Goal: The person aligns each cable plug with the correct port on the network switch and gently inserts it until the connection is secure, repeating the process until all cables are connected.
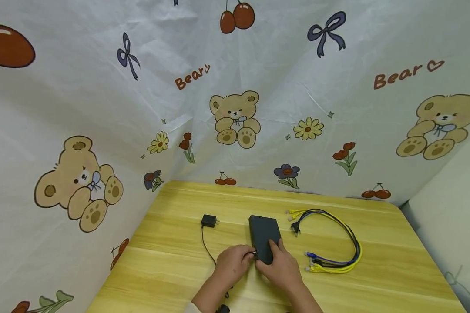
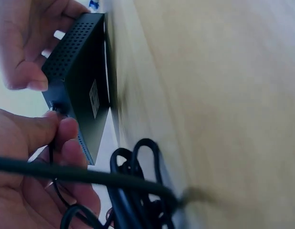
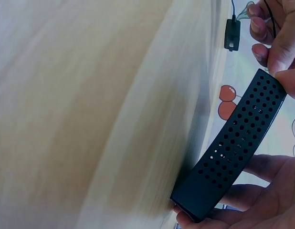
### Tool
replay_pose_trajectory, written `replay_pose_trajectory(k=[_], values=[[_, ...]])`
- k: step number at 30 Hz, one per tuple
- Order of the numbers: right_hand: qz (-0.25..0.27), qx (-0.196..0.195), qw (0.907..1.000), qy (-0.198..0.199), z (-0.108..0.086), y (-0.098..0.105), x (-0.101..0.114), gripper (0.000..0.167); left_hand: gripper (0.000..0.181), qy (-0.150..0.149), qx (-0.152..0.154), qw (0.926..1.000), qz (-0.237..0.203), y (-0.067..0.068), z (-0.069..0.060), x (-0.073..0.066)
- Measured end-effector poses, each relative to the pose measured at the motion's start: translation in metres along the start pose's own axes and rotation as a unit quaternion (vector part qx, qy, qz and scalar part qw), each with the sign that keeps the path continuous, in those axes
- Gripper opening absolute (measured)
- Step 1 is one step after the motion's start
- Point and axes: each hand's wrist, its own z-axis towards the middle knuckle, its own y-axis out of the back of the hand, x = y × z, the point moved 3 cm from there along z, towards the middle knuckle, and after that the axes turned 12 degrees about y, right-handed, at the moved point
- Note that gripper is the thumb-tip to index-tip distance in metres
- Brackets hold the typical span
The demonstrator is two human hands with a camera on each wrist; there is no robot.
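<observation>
A black network switch (image 1: 264,234), a flat box with perforated sides, is held tilted above the wooden table. My right hand (image 1: 283,266) grips its near right part, with fingers over the top and the thumb at the near end. At the left side of the box, my left hand (image 1: 232,263) pinches the small plug of a thin black power cable (image 2: 51,151). The plug's tip meets the box near a corner; how deep it sits is hidden by the fingertips. In the left wrist view a pale label (image 2: 94,98) shows on one broad face.
A black power adapter (image 1: 209,221) lies to the left, its cord running toward me. Bundled black cord (image 2: 131,202) lies below my left hand. Right of the switch is a curved bunch of yellow, blue and black network cables (image 1: 354,248). A bear-print cloth (image 1: 266,165) hangs behind the table.
</observation>
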Motion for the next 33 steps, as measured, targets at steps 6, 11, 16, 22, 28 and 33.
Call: replay_pose_trajectory(k=[6,11,16,22,28,33], values=[[-0.002,-0.003,1.0000,0.003,0.000,0.002,0.001,0.081,0.021,-0.003,0.005,1.0000,-0.001,0.001,0.000,-0.001],[-0.001,-0.003,1.0000,0.001,0.001,0.002,0.001,0.082,0.023,0.006,0.015,0.9998,-0.011,0.001,0.002,-0.002],[-0.009,-0.004,0.9999,0.006,0.001,-0.001,0.000,0.082,0.010,-0.010,0.024,0.9995,-0.018,0.004,0.004,0.001],[-0.018,-0.009,0.9997,0.011,0.000,-0.003,0.003,0.081,0.007,-0.034,0.035,0.9987,-0.013,0.007,0.009,0.001],[-0.030,-0.016,0.9992,0.021,0.001,-0.005,0.004,0.082,0.012,-0.019,0.061,0.9976,-0.026,0.005,0.011,0.002],[-0.041,-0.018,0.9987,0.025,0.001,-0.008,0.004,0.083,0.017,-0.001,0.094,0.9938,-0.060,0.001,0.012,0.004]])
